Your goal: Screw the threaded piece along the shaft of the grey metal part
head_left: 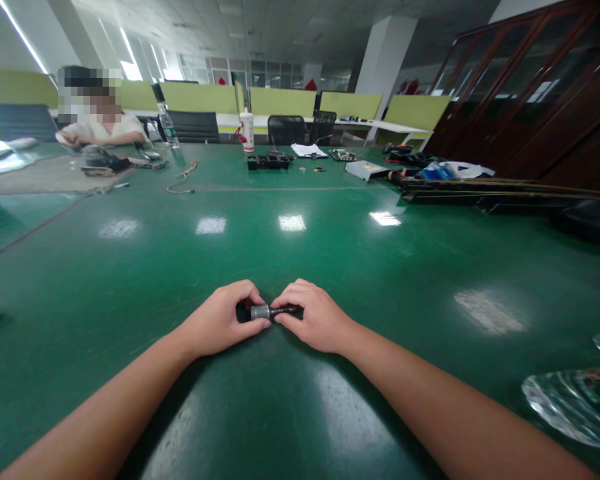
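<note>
Low over the green table [260, 250], a small grey metal cylinder [261, 312] with a thin dark shaft [283, 311] lies level between my two hands. My left hand [229, 312] curls round the cylinder from the left, thumb on the near side and fingers on the far side. From the right, my right hand [314, 315] pinches the shaft close to where it joins the cylinder. The shaft's far end is partly hidden inside the right hand. I cannot make out exactly what kind of part this is.
At the far left a person [103, 123] sits across the table. Further back stand a water bottle [168, 127], a white bottle [247, 130] and a black part [269, 161]. Dark long pieces [460, 190] lie at the right. A clear glass dish [570, 403] is near right.
</note>
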The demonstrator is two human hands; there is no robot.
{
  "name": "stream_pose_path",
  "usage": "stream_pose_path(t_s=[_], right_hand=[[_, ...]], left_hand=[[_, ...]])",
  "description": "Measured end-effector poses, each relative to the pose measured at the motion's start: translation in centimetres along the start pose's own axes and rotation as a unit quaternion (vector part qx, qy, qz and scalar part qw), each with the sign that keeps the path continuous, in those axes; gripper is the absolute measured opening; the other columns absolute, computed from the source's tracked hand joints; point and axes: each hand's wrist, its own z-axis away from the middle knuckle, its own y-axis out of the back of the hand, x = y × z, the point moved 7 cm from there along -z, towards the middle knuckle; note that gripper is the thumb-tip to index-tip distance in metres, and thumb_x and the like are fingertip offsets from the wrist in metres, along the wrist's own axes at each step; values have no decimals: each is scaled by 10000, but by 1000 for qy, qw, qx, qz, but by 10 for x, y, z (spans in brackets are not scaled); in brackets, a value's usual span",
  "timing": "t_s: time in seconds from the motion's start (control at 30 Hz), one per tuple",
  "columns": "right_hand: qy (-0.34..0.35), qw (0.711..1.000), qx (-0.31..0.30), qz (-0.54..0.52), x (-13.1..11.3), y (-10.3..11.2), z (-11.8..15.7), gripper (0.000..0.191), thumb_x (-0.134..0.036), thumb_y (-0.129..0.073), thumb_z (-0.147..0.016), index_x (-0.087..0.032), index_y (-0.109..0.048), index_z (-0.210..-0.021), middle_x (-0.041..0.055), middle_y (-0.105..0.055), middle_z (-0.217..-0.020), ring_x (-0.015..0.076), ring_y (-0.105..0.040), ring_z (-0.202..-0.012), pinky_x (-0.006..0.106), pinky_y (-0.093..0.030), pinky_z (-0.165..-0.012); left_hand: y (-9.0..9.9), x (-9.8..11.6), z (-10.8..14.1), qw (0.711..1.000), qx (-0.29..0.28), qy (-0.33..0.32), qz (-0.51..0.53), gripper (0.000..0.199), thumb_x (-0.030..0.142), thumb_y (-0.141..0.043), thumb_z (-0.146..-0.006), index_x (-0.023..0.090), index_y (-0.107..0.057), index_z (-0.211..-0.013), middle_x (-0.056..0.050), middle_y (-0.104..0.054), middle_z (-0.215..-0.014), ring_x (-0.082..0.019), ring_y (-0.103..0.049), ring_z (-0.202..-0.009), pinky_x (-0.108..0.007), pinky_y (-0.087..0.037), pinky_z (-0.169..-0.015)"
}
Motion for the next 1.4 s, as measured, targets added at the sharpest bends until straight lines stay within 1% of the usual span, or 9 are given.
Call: stream_pose_path(t_s=[0.23, 0.63, 1.17, 1.4], right_hand=[[-1, 1000, 6, 6, -1, 2, 0, 121, -149, -714, -813, -207, -735, -918, 29, -709, -875, 189, -577, -880, 336, -437, -810], [8, 1000, 11, 23, -4, 5, 0, 137, -138, -710, -794, -213, -732, -906, 34, -708, -872, 198, -577, -883, 352, -435, -815], [-6, 999, 21, 32, 0, 5, 2, 131, -133, -695, -784, -201, -734, -888, 22, -705, -846, 188, -575, -858, 334, -424, -795], [-1, 999, 19, 29, 2, 3, 1, 98, -197, -747, -785, -201, -737, -883, 21, -706, -837, 181, -578, -842, 328, -418, -794]], left_hand=[[0, 1, 0, 1000, -8, 3, -7, 183, 343, -678, -815, 187, -596, -865, -27, -646, -863, -184, -603, -785, -287, -460, -702], [1, 3, 0, 1000, -4, 7, -10, 167, 314, -688, -798, 188, -605, -869, -26, -646, -861, -190, -608, -797, -296, -472, -726], [1, -1, 1, 1000, -1, 6, -15, 167, 311, -677, -811, 182, -598, -881, -29, -644, -874, -188, -607, -804, -300, -466, -736], [0, -1, 0, 1000, -4, -8, -28, 153, 290, -671, -809, 184, -590, -883, -19, -629, -861, -180, -593, -792, -290, -450, -722]])
